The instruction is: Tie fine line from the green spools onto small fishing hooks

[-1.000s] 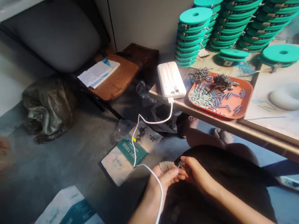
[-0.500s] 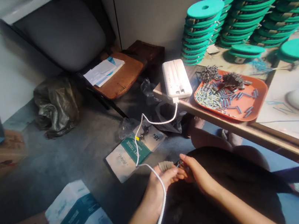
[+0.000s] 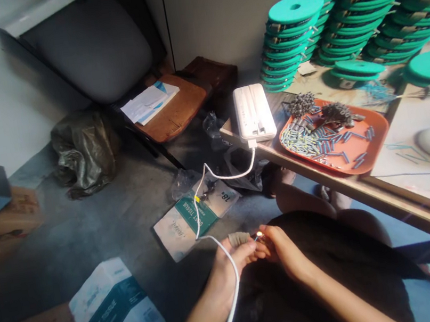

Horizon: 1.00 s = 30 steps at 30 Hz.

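My left hand [image 3: 233, 261] and my right hand [image 3: 281, 248] meet above my lap, fingers pinched together on a tiny part [image 3: 258, 236] that glows bright at its tip. The left index finger wears a beige wrap. A white cable [image 3: 233, 282] runs over my left wrist and up to a white power bank [image 3: 253, 111] on the corner of the low wooden table [image 3: 386, 200]. An orange tray [image 3: 375, 150] on the table holds several small blue and pale tubes and two clumps of metal parts.
Stacks of teal spools [image 3: 297, 35] fill the table's back. A tissue pack [image 3: 117, 318] lies at lower left, a flat tissue wrapper [image 3: 187, 219] ahead on the floor. A wooden stool with papers [image 3: 168, 106], a grey bag [image 3: 82, 151] and cardboard [image 3: 2, 225] stand beyond.
A bright glow has appeared on the small part between my fingertips. Both hands stay pinched together in the same spot; the view shifted slightly left.
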Available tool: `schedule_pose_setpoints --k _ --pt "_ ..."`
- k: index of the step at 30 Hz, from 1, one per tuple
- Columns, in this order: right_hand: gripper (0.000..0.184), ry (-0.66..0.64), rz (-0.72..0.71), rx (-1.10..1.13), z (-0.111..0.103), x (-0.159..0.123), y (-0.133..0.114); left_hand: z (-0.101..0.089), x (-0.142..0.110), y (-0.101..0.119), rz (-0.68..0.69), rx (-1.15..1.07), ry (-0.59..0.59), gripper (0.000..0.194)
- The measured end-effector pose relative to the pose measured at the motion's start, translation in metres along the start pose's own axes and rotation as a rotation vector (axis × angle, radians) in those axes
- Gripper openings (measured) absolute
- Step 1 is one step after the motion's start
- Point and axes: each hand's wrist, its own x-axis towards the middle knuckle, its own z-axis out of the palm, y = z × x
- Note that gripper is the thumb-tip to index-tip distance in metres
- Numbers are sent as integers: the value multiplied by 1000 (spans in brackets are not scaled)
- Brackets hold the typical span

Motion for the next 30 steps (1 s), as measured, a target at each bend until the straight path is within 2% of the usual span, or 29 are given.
schedule_pose_setpoints --k 10,15,19,27,30 --pt "47 8 -14 50 0 -1 -1 2 -1 0 -1 7 6 14" --pt "56 21 -62 129 -2 -8 -4 1 0 -4 25 -44 -9 18" --pt "37 70 -161 132 -2 -16 -6 -1 1 -6 35 -23 -16 18" --pt "25 125 -215 47 3 -20 -6 -5 1 -11 94 100 -31 15" --pt "21 179 -264 -33 3 -24 -11 -7 3 -13 134 160 32 15"
